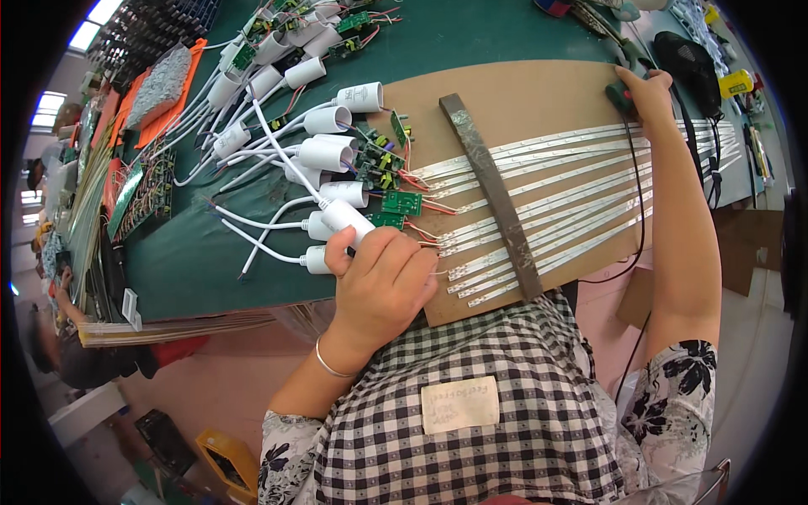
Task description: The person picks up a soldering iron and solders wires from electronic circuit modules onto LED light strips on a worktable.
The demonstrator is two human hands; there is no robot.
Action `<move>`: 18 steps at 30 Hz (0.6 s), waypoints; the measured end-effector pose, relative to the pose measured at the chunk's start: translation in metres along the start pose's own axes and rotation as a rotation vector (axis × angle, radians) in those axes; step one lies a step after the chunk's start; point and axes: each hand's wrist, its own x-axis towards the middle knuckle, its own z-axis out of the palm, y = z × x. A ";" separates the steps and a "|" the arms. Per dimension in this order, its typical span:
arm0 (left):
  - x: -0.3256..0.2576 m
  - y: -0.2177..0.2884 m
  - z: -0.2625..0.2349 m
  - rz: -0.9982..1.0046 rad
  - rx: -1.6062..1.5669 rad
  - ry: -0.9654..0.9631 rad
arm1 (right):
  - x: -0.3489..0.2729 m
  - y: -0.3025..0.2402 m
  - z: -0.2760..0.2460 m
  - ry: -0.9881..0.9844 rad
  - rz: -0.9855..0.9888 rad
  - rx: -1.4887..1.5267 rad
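My left hand (383, 282) is closed around a white plastic end cap (345, 219) with a white cable running out of its far end. Just right of those fingers, thin wires from small green circuit boards (401, 202) reach the ends of several white LED strips (547, 220). The strips lie fanned out on a brown board (513, 93), under a dark metal bar (488, 164). At the far right, my right hand (650, 94) grips a soldering iron (620, 98) by its dark green handle. Its black cord hangs over the strips; the tip cannot be made out.
More white caps (324, 151) with cables and circuit boards are heaped on the green table (219, 286). An orange tray (172, 101) stands at far left. A black pouch-like object (686, 67) and a yellow item (736, 82) are at far right. Another person (59, 337) sits at left.
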 end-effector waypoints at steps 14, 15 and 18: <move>0.000 0.000 -0.006 -0.008 -0.020 -0.049 | -0.017 0.020 -0.028 0.306 -0.180 1.122; 0.001 0.000 -0.007 -0.012 -0.018 -0.051 | -0.027 0.020 -0.037 0.295 -0.168 1.139; 0.005 0.002 -0.008 -0.004 -0.038 -0.083 | -0.063 0.023 -0.061 0.253 -0.035 1.191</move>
